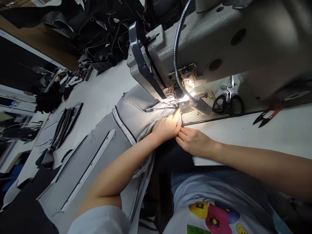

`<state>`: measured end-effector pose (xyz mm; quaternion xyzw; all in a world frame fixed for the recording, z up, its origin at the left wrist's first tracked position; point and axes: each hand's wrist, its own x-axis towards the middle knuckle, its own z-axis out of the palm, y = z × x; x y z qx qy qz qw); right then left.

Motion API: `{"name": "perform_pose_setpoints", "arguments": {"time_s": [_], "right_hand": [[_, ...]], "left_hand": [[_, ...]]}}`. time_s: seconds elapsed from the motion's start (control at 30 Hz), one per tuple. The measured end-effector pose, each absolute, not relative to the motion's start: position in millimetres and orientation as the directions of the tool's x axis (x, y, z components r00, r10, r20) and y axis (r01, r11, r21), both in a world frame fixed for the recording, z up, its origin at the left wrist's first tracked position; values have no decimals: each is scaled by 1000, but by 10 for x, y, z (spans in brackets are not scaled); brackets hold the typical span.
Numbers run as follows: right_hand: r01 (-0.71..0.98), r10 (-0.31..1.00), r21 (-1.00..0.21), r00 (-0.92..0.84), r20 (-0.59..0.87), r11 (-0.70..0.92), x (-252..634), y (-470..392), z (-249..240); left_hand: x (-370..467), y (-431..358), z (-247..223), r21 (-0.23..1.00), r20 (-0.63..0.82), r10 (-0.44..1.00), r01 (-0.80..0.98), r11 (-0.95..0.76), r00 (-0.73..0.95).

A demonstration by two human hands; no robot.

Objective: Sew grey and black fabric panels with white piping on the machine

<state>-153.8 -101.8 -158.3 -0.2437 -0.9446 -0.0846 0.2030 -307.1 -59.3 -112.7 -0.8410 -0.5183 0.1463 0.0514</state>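
Note:
Grey fabric (133,118) with dark-edged seams lies bunched at the sewing machine (209,39), its right edge close to the lit needle area. My left hand (167,126) rests on this fabric just in front of the presser foot, fingers closed on its edge. Beside it, my right hand (195,140) pinches the near edge of the fabric, its fingertips against my left hand. The exact bit of cloth between the right fingers is mostly hidden. A longer grey panel (80,159) with a white strip (89,170) spreads to the left.
Black-handled scissors (228,99) lie on the machine bed, with thread snips (266,116) farther right. A flexible lamp (201,105) hangs low beside the needle. Stacked dark-edged pieces (64,126) sit on the white table (107,83) at left; black material (102,35) is piled behind.

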Motion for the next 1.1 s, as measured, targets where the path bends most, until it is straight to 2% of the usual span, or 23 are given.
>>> {"name": "perform_pose_setpoints", "arguments": {"time_s": [0.13,0.37,0.53,0.67,0.77,0.97,1.1], "right_hand": [[488,419,74,-808,415,870,-1534,-1011,-1565],[482,420,63,-814,402,874,-1543,-1014,-1599],[486,397,94,-797,455,869,-1540,-1015,-1623],[490,398,75,-780,482,868,-1544,-1014,-1626],[493,407,69,-782,471,868,-1547,-1021,-1618],[484,420,24,-782,460,875,-1524,-1004,-1633],[493,419,45,-781,462,869,-1460,-909,-1649]], "left_hand": [[-3114,-596,-1097,-247,-208,835,799,-549,510],[-3142,-613,-1102,-213,-211,834,809,-548,510],[-3111,-554,-999,-125,-306,858,876,-466,413],[-3051,-511,-907,-178,-460,824,876,-449,330],[-3006,-489,-853,-215,-510,804,859,-465,307],[-3038,-349,-783,-150,-498,798,873,-463,338],[-3035,-260,-772,-120,-482,790,865,-487,378]]}}
